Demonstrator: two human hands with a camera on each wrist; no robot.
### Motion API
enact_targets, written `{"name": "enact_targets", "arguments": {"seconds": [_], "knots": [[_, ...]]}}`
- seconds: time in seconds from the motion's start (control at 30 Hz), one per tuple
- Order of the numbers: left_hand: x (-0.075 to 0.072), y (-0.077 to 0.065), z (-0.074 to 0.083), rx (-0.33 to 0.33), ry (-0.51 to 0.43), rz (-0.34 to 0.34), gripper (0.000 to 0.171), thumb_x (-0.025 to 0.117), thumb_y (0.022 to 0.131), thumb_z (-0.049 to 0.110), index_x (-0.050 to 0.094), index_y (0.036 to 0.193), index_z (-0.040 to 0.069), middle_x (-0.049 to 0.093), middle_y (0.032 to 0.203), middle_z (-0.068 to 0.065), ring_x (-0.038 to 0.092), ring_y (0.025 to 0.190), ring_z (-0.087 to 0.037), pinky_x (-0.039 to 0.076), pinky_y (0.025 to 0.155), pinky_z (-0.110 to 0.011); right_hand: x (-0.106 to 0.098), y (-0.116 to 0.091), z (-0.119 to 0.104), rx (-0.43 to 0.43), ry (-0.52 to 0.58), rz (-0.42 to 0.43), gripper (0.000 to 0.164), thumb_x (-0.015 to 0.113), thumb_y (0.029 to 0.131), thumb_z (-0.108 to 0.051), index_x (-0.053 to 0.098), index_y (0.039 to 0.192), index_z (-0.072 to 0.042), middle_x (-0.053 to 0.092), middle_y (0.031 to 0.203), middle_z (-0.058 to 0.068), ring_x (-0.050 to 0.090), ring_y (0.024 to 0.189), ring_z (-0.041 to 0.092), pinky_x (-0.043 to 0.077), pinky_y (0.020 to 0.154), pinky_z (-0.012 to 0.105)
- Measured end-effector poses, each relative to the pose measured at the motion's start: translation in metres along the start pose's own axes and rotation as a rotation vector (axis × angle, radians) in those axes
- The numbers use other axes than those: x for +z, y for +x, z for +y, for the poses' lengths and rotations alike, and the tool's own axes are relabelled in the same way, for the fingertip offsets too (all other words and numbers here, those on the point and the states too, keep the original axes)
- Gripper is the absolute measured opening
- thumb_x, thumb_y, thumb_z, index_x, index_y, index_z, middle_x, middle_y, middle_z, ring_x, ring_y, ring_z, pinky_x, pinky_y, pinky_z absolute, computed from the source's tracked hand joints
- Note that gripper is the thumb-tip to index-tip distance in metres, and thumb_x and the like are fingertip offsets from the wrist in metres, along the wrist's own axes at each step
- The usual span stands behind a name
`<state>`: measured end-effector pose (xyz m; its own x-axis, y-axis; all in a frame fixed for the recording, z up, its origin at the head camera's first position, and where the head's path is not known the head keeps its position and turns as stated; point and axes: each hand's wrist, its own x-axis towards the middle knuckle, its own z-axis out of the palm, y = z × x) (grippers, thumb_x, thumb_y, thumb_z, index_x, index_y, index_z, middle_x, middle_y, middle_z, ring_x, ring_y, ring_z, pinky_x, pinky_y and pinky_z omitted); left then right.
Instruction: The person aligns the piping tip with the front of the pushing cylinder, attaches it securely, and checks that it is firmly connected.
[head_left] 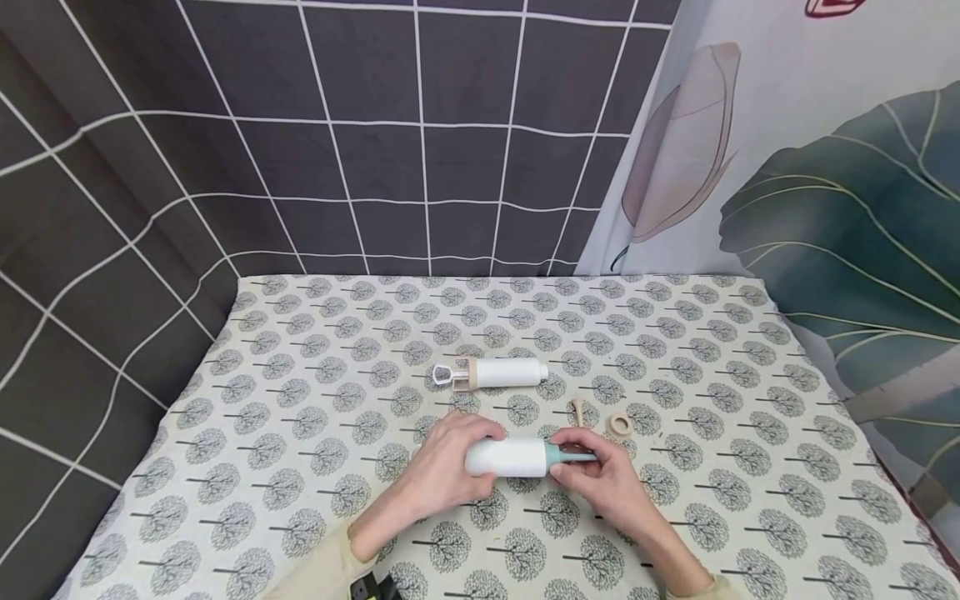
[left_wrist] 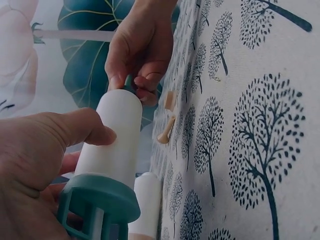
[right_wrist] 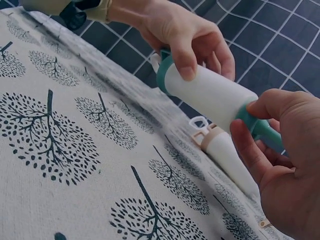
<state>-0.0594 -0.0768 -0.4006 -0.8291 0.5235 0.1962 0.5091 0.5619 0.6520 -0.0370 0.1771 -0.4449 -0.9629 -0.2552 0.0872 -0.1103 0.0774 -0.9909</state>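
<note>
Just above the tablecloth, a white-barrelled syringe (head_left: pixel 517 458) with teal fittings lies level between both hands. My left hand (head_left: pixel 448 457) grips its barrel, thumb along the side. A teal slotted end piece (left_wrist: pixel 102 197) shows below that thumb in the left wrist view. At the other end, my right hand (head_left: pixel 609 483) pinches the collar of the teal nozzle (head_left: pixel 576 457) between thumb and fingers. The nozzle sits against the barrel; whether it is fully seated I cannot tell. The right wrist view shows the same teal collar (right_wrist: pixel 245 116) under my right fingertips.
Farther back lies a second white syringe (head_left: pixel 512 372) with a beige collar and a pull ring at its left end. To its right front are a small beige nozzle (head_left: pixel 577 412) and a beige ring (head_left: pixel 619 425). A tree-print cloth (head_left: pixel 315 500) covers the table.
</note>
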Motion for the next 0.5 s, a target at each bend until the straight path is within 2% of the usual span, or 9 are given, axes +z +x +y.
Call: {"name": "enact_targets", "arguments": {"seconds": [0.27, 0.5], "knots": [[-0.001, -0.002, -0.006, 0.026, -0.009, -0.006, 0.046, 0.086, 0.068, 0.005, 0.069, 0.11, 0.009, 0.07, 0.115, -0.003, 0.059, 0.106, -0.021, 0.045, 0.093, -0.048, 0.0, 0.001, -0.001, 0.021, 0.026, -0.044, 0.035, 0.071, 0.086, 0.002, 0.059, 0.119, 0.006, 0.06, 0.115, 0.03, 0.069, 0.081, 0.037, 0.058, 0.075, 0.04], [-0.004, -0.004, -0.012, 0.041, -0.03, -0.02, 0.047, 0.086, 0.068, 0.004, 0.069, 0.112, 0.008, 0.07, 0.115, -0.003, 0.059, 0.105, -0.02, 0.046, 0.091, -0.049, 0.003, 0.002, -0.005, 0.085, 0.028, -0.051, 0.035, 0.07, 0.089, -0.003, 0.059, 0.12, 0.008, 0.061, 0.116, 0.027, 0.068, 0.088, 0.031, 0.058, 0.077, 0.04]]}}
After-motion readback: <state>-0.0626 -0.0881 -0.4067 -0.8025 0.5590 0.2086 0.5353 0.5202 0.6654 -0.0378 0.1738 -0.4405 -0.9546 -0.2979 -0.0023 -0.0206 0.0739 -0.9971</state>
